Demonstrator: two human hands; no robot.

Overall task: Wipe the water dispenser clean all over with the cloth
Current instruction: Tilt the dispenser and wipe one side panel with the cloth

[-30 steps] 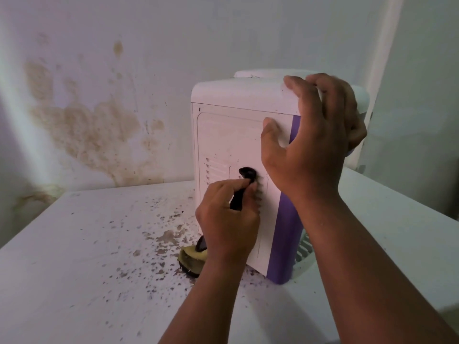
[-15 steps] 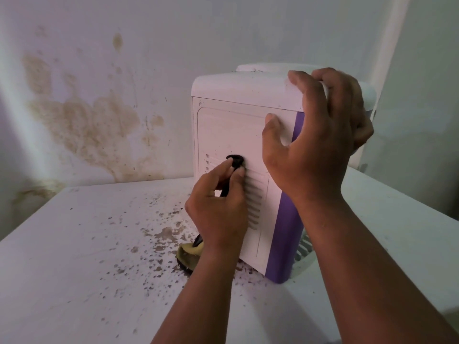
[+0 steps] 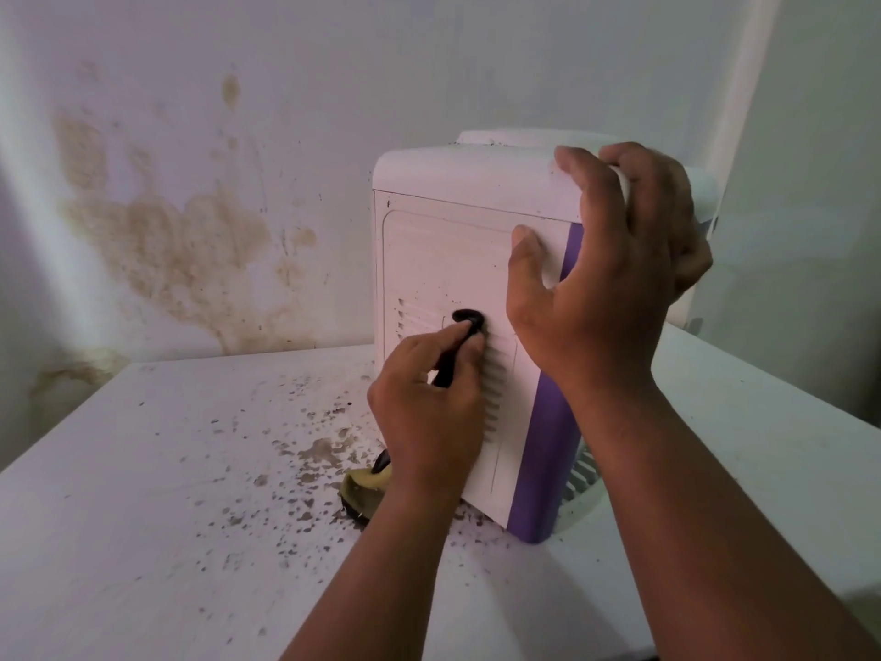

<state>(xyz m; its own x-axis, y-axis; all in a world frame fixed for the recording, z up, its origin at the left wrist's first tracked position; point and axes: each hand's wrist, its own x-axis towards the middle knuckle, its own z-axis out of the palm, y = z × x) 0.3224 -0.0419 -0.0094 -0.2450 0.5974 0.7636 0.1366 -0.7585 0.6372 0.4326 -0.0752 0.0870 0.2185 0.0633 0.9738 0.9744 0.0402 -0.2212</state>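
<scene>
Against the far wall [image 3: 200, 240], blotched with brown stains, we see a white worktop [image 3: 143, 517] speckled with dark grime. On it, right of centre, stands the water dispenser [image 3: 448, 260], white with a purple side strip, its vented back panel turned toward us. Our right hand [image 3: 605, 279] grasps its top near corner, fingers curled over the edge and thumb pressed on the panel. Our left hand [image 3: 424, 412] pinches a black cord [image 3: 469, 322] where it leaves the panel beside the vent slots. Just under that wrist a yellowish, dark-edged object [image 3: 362, 489] lies on the worktop, touching the dispenser's base; we cannot tell whether it is the cloth.
</scene>
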